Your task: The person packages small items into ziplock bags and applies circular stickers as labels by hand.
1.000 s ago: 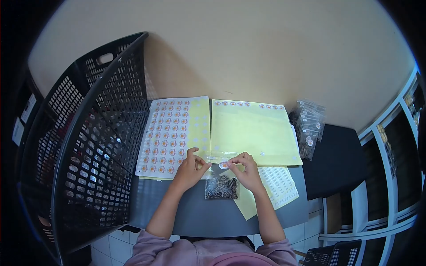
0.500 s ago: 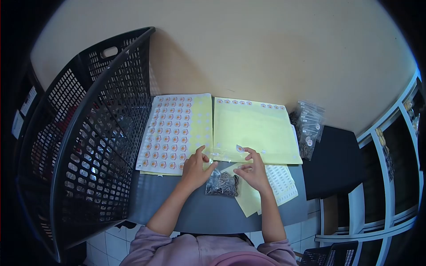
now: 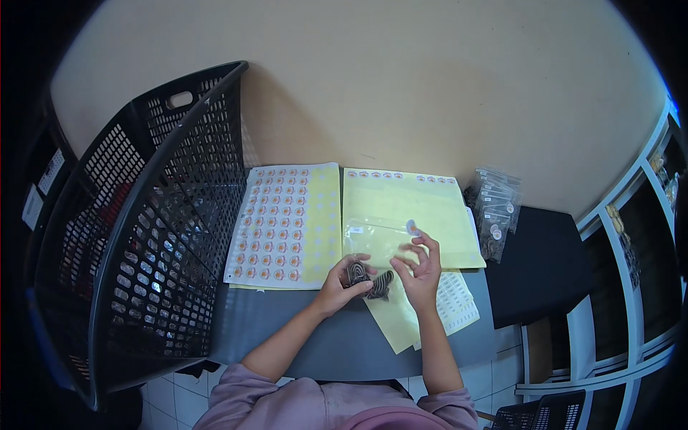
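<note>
My left hand is closed round the lower part of a clear plastic bag. Dark, coiled, cord-like pieces fill its bottom, while its flat upper part lies over the yellow backing sheet. A small round sticker clings to the index fingertip of my right hand, beside the bag's upper right corner. That hand's thumb and other fingers are curved and apart. Left of the bag is a sheet of round stickers, partly peeled to its yellow backing. The mostly bare yellow sheet keeps one row of stickers along its top.
A tall black perforated basket stands at the left of the grey table. Smaller label sheets lie under my right wrist. Filled clear bags are stacked at the right, beside a black surface and a white shelf rack.
My left hand has taken hold of the bag's filled part and lifted it, and the bag has shifted up and right. My right hand has moved up and right with the sticker on its fingertip.
</note>
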`<move>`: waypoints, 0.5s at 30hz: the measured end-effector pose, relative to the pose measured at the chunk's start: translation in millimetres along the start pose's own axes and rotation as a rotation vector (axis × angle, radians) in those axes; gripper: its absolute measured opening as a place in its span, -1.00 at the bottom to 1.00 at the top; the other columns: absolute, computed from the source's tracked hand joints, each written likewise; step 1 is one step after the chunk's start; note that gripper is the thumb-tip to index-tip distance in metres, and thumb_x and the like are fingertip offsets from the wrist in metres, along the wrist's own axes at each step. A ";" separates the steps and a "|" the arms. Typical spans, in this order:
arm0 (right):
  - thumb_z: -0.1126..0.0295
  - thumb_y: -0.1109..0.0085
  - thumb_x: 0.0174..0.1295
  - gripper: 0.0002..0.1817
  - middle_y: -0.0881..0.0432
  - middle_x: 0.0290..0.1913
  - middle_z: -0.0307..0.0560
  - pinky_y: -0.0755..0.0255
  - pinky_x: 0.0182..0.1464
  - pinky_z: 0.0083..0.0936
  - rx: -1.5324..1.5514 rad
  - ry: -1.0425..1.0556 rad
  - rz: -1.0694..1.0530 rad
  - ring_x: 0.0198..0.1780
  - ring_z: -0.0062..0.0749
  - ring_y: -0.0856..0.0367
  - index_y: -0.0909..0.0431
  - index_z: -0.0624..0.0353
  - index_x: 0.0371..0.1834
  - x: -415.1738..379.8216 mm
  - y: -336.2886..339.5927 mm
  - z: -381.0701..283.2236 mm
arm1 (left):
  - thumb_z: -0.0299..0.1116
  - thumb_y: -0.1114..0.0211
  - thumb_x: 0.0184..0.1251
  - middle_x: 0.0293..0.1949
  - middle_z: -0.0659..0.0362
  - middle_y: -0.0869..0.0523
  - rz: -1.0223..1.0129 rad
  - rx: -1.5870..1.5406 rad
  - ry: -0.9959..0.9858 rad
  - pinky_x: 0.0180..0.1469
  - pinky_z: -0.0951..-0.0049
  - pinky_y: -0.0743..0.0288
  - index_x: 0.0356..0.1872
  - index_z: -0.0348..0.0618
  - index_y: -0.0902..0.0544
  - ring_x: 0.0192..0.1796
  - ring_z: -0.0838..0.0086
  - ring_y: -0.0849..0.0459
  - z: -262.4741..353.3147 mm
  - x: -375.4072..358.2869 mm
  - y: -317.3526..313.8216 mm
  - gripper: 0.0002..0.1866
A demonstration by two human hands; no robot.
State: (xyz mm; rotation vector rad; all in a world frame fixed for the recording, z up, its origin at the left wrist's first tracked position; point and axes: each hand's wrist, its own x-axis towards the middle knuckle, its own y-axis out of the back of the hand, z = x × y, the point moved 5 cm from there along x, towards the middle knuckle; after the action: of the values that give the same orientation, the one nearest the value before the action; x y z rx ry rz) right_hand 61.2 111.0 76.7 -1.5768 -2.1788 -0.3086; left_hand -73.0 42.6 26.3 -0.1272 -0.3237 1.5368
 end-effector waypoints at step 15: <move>0.40 -0.20 -0.02 -0.92 -0.30 0.15 -0.02 0.05 0.25 -0.28 -0.450 0.009 -0.015 0.26 -0.18 -0.12 -0.58 0.13 -0.46 -7.1 -9.8 7.8 | -0.50 0.02 0.28 -0.05 0.12 -0.50 0.036 -0.101 -0.018 0.08 0.55 -0.32 0.14 -0.31 -0.24 0.04 0.51 -0.47 -8.0 4.1 -2.5 -0.61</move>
State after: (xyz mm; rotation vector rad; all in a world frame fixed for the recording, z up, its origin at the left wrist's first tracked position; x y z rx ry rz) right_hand 52.1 105.0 67.2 -1.7767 -2.2192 -0.8584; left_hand -68.3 47.5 19.9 -0.1989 -0.4153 1.5582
